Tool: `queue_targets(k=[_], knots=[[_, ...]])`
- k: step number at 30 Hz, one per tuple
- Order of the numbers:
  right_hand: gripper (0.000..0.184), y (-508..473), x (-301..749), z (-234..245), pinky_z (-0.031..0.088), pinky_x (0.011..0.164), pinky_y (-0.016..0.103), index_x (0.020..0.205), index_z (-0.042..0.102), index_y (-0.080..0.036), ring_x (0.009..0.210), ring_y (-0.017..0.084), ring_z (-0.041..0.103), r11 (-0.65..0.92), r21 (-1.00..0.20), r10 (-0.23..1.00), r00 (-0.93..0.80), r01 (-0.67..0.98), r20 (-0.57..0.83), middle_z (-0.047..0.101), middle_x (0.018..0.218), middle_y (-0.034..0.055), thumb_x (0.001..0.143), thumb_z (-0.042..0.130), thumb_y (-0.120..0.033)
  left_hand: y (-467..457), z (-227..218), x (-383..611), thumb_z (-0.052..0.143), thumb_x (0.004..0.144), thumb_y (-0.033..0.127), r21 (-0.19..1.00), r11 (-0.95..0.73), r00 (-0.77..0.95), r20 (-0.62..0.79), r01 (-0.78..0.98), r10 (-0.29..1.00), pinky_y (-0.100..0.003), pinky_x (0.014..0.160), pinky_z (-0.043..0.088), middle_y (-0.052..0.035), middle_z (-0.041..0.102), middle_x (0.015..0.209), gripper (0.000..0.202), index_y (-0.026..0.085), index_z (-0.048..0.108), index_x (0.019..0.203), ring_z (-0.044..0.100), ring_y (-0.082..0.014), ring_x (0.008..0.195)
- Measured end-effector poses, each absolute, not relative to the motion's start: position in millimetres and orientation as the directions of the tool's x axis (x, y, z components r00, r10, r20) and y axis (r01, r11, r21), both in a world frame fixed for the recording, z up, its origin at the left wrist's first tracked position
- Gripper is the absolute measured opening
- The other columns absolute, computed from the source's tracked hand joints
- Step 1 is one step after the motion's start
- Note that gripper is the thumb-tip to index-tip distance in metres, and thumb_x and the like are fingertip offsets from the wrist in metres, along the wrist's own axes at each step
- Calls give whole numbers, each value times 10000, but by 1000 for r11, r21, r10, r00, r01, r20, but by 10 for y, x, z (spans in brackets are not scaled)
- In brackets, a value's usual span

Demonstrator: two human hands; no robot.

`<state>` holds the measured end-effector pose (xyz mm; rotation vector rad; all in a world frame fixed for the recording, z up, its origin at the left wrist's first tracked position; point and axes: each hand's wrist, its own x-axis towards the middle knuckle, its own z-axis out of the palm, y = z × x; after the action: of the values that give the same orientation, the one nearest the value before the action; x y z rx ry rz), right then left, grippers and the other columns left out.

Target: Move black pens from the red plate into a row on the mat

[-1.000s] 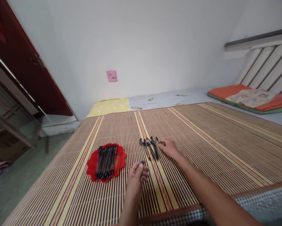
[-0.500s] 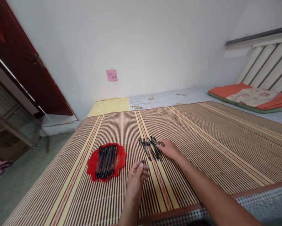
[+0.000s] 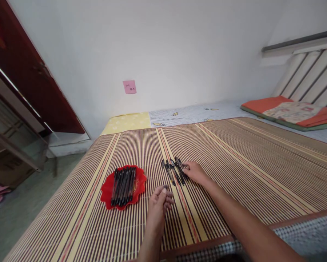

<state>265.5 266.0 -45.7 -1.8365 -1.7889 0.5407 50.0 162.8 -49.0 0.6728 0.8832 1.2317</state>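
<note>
A loose group of black pens [image 3: 174, 173] lies on the striped bamboo mat, some of them crossing. My right hand [image 3: 196, 172] is at the right side of this group, its thumb and fingers closed on the outermost pen; the fingertips are partly hidden. Nearer to me, my left hand [image 3: 160, 200] hovers over the mat below the pens, fingers loosely curved and apart, with nothing visible in it. To its left, a red scalloped plate [image 3: 105, 191] bears a row of black pens [image 3: 123, 185] lying side by side.
The bamboo mat [image 3: 220, 156] covers a bed beside a white wall. A folded orange floral cloth [image 3: 291, 111] lies at the back right by the headboard bars. A pink note [image 3: 129, 87] is stuck on the wall. A dark red door [image 3: 40, 72] stands at the left.
Almost nothing differs. Both hands stay in about the same places, and the plate and pens have not visibly moved.
</note>
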Motion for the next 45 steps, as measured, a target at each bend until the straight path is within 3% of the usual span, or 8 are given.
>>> queue_targets(k=[4,10,16,21,25,32,38,45], knots=[[325,2661,2651,-466,487,786,258,1123,742,-178,946,209,700,0,-610,996,57,792,74,759,1073,81,827,622,-235,1630,-489,501,809,723,423,846,181,54,-178,-502,983,-199,504,400,-46,712,743,434,116,669,996,609,-102,566],[327,2673,2687,-498,478,736,261,1119,740,-170,905,216,691,-18,-605,993,83,796,79,754,1027,84,844,601,-276,1657,-516,459,783,737,394,856,28,-162,-129,-516,978,-183,471,379,-9,691,692,368,130,671,967,557,-75,519],[354,2651,2718,-466,487,755,270,1137,741,-150,951,233,689,-13,-605,994,75,796,77,751,1070,116,869,583,-318,1658,-549,452,737,788,383,872,21,-158,-112,-489,981,-188,491,403,-4,689,697,327,130,659,980,564,-79,534],[367,2680,2729,-510,493,814,276,1147,732,-111,986,235,689,-3,-609,991,86,793,107,753,1066,125,851,597,-282,1660,-517,457,753,765,384,874,31,-157,-122,-485,980,-189,478,385,-10,685,686,336,125,666,960,557,-83,527],[311,2713,2748,-571,494,820,271,1097,747,-136,958,218,694,6,-610,987,93,792,130,767,1025,93,853,583,-239,1662,-496,459,771,738,389,873,37,-162,-132,-487,978,-193,475,374,-12,685,684,340,129,676,935,545,-81,518],[296,2720,2787,-578,487,843,284,1082,750,-136,973,219,691,-16,-598,983,122,801,136,761,1080,119,875,554,-217,1661,-517,457,795,705,388,869,39,-167,-139,-493,976,-187,464,368,-6,680,673,344,135,682,910,547,-76,505],[281,2675,2737,-520,493,795,273,1048,757,-139,941,225,701,-21,-602,987,112,799,115,764,1034,110,840,629,-278,1661,-513,461,793,708,382,868,39,-164,-138,-495,977,-181,458,369,-7,683,669,347,129,673,912,546,-74,503],[227,2648,2657,-480,473,701,252,975,764,-155,859,211,701,-21,-607,994,80,794,70,768,966,86,791,642,-212,1656,-507,450,776,732,378,872,50,-149,-139,-487,979,-191,471,377,-10,689,682,332,132,676,931,551,-80,516]])
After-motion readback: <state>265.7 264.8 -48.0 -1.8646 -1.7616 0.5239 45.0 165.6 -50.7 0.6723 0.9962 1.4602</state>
